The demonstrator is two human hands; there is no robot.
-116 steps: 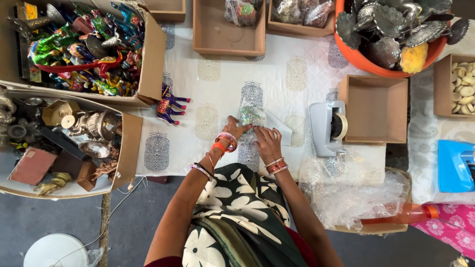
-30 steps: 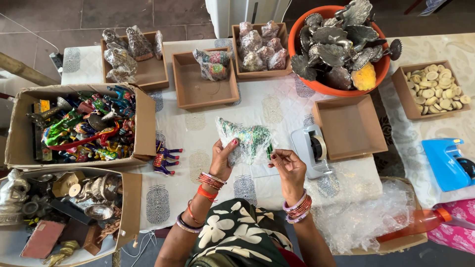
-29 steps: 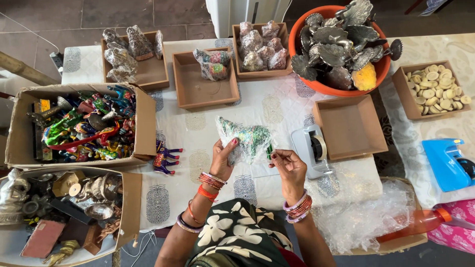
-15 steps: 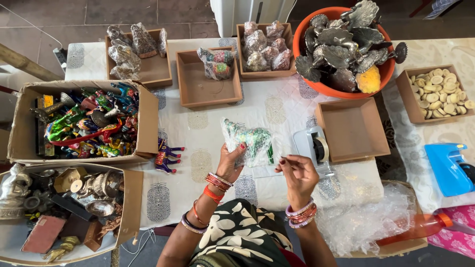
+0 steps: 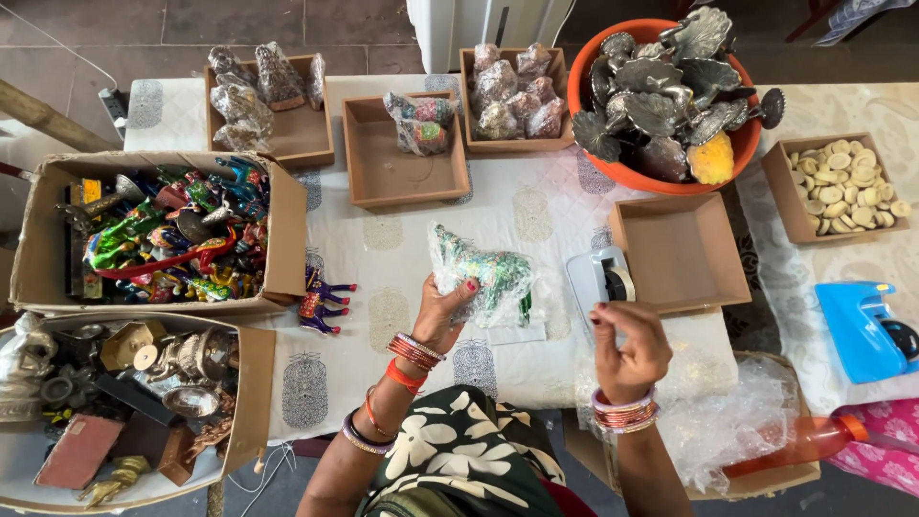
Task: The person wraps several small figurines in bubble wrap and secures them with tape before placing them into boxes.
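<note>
My left hand holds up a green painted animal figurine wrapped in clear bubble wrap above the white patterned tablecloth. My right hand is loosely curled just below a white tape dispenser, fingers pinched together; I cannot tell if anything is in it. A purple and red painted figurine lies unwrapped on the cloth to the left.
Cardboard box of colourful figurines at left, box of metal items below it. Wooden trays: wrapped pieces, one wrapped item, more wrapped, empty tray, pale discs. Orange tub of metal pieces. Bubble wrap lower right.
The view has shifted to show more of the table's far side. My left hand has lifted the wrapped figurine and my right hand has come off it, moving right beside the tape dispenser.
</note>
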